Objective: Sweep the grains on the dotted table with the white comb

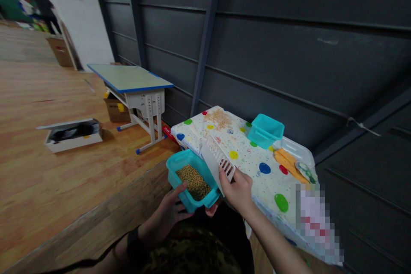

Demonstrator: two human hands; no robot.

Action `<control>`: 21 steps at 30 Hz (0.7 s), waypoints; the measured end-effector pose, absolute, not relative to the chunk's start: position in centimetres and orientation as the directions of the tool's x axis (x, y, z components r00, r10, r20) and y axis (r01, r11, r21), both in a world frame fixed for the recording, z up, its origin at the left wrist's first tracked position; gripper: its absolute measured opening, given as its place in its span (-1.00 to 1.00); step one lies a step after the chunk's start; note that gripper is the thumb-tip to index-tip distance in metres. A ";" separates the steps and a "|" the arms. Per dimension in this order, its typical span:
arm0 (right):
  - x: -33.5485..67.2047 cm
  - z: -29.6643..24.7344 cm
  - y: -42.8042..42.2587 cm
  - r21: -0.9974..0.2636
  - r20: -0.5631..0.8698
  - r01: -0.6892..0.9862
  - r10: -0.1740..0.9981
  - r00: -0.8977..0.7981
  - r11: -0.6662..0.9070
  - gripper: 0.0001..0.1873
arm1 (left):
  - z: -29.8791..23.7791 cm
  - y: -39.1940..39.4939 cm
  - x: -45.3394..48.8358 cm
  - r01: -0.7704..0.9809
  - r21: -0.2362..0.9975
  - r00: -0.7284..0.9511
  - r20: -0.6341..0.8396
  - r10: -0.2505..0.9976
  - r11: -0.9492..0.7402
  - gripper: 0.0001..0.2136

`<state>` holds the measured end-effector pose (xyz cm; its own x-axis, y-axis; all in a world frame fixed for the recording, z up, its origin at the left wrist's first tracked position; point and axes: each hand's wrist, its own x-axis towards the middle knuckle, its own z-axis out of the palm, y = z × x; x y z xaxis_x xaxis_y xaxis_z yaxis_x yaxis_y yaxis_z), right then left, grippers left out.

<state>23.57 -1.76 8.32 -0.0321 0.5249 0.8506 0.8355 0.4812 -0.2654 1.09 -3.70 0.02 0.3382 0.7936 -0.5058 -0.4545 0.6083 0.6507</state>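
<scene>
My left hand [168,209] holds the near left side of a turquoise plastic container [184,199], thumb over the rim and fingers against the outer wall. Yellowish beans [193,181], probably soybeans, lie in it. In my right hand [236,188] is a white slotted plastic piece [214,157], gripped at its near end. It slants over the container's right rim, beside the table edge. Whether it touches the rim, I cannot tell. A skin-toned patch shows beneath the container, too little of it to name.
A table with a balloon-print cloth [253,169] carries scattered pale grains [220,119], a second turquoise container [266,130], an orange cloth [289,163] and a clear lidded tray [300,152]. Left stand a desk [131,77] and an open white box [75,137]. People [43,6] are far back.
</scene>
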 end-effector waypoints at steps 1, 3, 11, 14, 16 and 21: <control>23.7 8.2 -1.9 -0.265 0.850 0.838 0.525 -0.030 0.477 -0.57 | 0.1 -3.7 1.1 -0.453 0.651 0.338 -0.507 0.793 0.609 -0.08; 24.1 8.0 -1.9 -0.263 0.858 0.844 0.514 -0.017 0.467 -0.57 | 0.2 -3.8 1.1 -0.453 0.652 0.333 -0.509 0.794 0.608 -0.09; 27.2 7.8 -2.0 -0.230 0.883 0.916 0.467 0.054 0.329 -0.51 | 0.1 -3.5 1.1 -0.453 0.651 0.332 -0.511 0.793 0.609 -0.13; 26.9 7.9 -1.5 -0.225 0.890 0.911 0.454 0.048 0.345 -0.52 | 0.1 -3.5 1.1 -0.452 0.648 0.314 -0.527 0.789 0.613 -0.12; 26.2 7.8 -0.9 -0.226 0.891 0.900 0.453 0.036 0.372 -0.50 | 0.3 -3.6 1.1 -0.453 0.648 0.317 -0.525 0.790 0.612 -0.09; 24.7 7.6 0.5 -0.245 0.858 0.881 0.513 0.004 0.404 -0.49 | 0.6 -3.7 1.1 -0.440 0.657 0.316 -0.525 0.790 0.612 -0.05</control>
<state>24.74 0.49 7.62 0.0038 0.5130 0.8584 0.8812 0.4040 -0.2453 1.09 -3.65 0.58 0.3158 0.7904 -0.5250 -0.4396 0.6122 0.6572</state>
